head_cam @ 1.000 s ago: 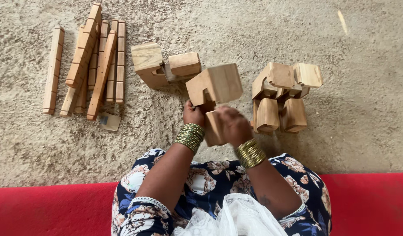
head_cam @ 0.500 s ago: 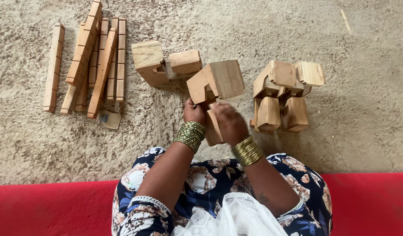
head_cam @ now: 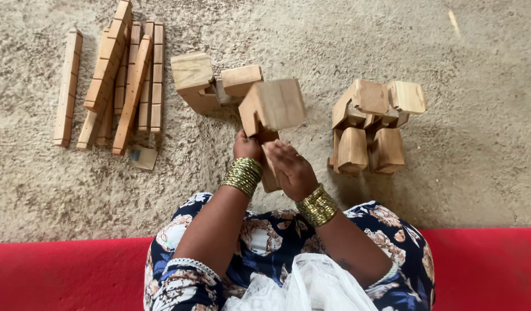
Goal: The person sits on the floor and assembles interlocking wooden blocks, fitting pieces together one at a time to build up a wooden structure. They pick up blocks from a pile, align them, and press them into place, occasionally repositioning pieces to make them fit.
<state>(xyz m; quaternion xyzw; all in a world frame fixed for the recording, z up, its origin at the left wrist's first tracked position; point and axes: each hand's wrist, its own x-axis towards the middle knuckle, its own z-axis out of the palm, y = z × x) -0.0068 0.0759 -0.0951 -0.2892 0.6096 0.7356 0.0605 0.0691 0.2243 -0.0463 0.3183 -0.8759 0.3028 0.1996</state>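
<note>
Left hand (head_cam: 247, 147) and right hand (head_cam: 291, 170) both closed around a wooden piece (head_cam: 272, 112), block stack (head_cam: 372, 124) just right, slats (head_cam: 113, 75) far left, on carpet (head_cam: 478, 190)

From your hands (head_cam: 271, 164), the held block piece (head_cam: 274, 109) closes off twelve o'clock, and a block cluster (head_cam: 210, 83) sits just beyond it at eleven, nearly touching. At two to three o'clock a stacked block set (head_cam: 372, 124) stands near, with only a narrow strip of carpet (head_cam: 317, 132) between it and your right hand. Ten o'clock is barred further out by the slat pile (head_cam: 118, 80) and a small chip (head_cam: 141, 156), but bare carpet lies between at nine.
</note>
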